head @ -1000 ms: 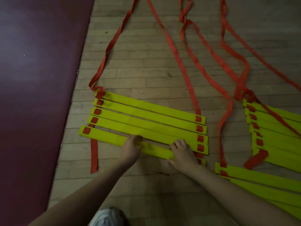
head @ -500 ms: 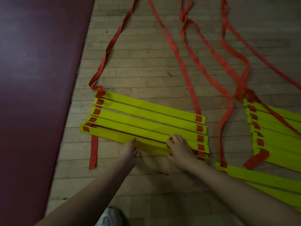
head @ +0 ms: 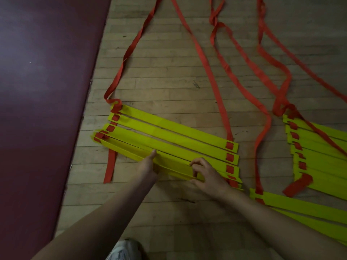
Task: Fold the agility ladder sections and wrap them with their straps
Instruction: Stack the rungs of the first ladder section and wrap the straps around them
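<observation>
Rung (head: 173, 166) nearest the body has gone from flat to tipped on edge, pushed against the next one in the ladder section (head: 169, 132) on the floor (head: 169, 87), left hand (head: 148, 166) and right hand (head: 208, 175) both gripping it; fold started, straps (head: 206, 72) unwrapped.

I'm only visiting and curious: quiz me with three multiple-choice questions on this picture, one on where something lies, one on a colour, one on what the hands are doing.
1. Where does the dark maroon floor mat lie from the flat yellow plastic rungs by the hands?
A. left
B. right
C. on top
2. What colour are the long woven straps?
A. blue
B. red
C. white
3. What are the left hand and right hand doing?
A. hanging idle
B. holding the nearest yellow rung
C. tying a knot

Answers: A, the mat fills the left side; B, every strap is red; B, fingers of both hands curl round that rung.
</observation>
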`<state>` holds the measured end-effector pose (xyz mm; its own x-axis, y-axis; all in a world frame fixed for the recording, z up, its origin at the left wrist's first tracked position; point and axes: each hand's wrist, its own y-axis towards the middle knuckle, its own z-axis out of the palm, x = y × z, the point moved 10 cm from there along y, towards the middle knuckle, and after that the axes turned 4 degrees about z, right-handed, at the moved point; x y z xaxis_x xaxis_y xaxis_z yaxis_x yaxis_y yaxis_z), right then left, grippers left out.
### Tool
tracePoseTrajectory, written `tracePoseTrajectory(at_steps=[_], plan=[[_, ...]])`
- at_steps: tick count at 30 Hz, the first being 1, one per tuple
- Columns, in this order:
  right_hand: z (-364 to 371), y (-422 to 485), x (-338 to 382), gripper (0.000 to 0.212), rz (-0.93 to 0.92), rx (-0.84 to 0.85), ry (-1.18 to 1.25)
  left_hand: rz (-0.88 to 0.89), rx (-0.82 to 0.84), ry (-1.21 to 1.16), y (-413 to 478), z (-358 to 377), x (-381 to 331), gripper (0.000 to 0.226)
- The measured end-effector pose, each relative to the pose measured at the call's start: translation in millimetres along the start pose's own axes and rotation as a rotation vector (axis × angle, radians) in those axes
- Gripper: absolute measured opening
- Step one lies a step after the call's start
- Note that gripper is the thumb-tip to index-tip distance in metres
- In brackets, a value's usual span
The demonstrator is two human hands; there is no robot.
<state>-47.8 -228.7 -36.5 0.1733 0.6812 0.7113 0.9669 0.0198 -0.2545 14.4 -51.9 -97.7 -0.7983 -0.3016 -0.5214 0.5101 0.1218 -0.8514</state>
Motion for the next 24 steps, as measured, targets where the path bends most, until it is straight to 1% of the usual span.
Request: tracePoseTrajectory(at_steps=[2,4,6,7,9,11,13,17,19,21,23,24], plan=[[-3.7,0.8,-2.2,0.015,0.030,-0.010,0.044,-0.028,0.007,-0.002,5.0,0.7,1.2,0.041],[-10.4,4.1,-5.3,0.015,0.073,-0.058,0.088,-0.048,0.017,-0.021,4.7,1.8,2.8,0.038],[-14.8,9.9,-13.5,0.008,0.166,-0.097,0.133,-0.035,0.013,-0.039,4.3,1.4,1.8,0.037],[-14.6,13.2,-19.9,0.008,0.227,-0.102,0.145,-0.019,0.025,-0.049,3.5,2.7,0.5,0.038],[-11.4,18.6,-31.9,0.021,0.340,-0.073,0.124,0.008,0.037,-0.048,2.9,4.5,-1.8,0.043],[-8.8,23.1,-36.8,0.029,0.394,-0.030,0.090,0.037,0.051,-0.008,-1.8,7.3,-6.9,0.046],[-8.7,28.0,-35.8,0.031,0.407,-0.001,0.077,0.033,0.090,0.037,-4.5,12.5,-8.2,0.050],[-10.4,36.3,-28.8,0.030,0.385,0.033,0.050,-0.011,0.127,-0.039,-6.6,19.1,-6.0,0.048],[-8.1,36.7,-22.7,0.031,0.355,0.065,0.029,-0.009,0.154,-0.071,-8.6,22.9,-7.7,0.050],[-5.3,35.2,-14.4,0.030,0.305,0.077,0.032,0.015,0.133,-0.026,-6.6,20.4,-10.3,0.051],[-0.3,31.6,-8.8,0.031,0.281,0.099,0.053,0.026,0.089,-0.041,-4.6,16.1,-14.5,0.043],[2.9,29.8,-7.6,0.031,0.281,0.117,0.058,0.033,0.060,-0.020,1.7,12.2,-14.1,0.035]])
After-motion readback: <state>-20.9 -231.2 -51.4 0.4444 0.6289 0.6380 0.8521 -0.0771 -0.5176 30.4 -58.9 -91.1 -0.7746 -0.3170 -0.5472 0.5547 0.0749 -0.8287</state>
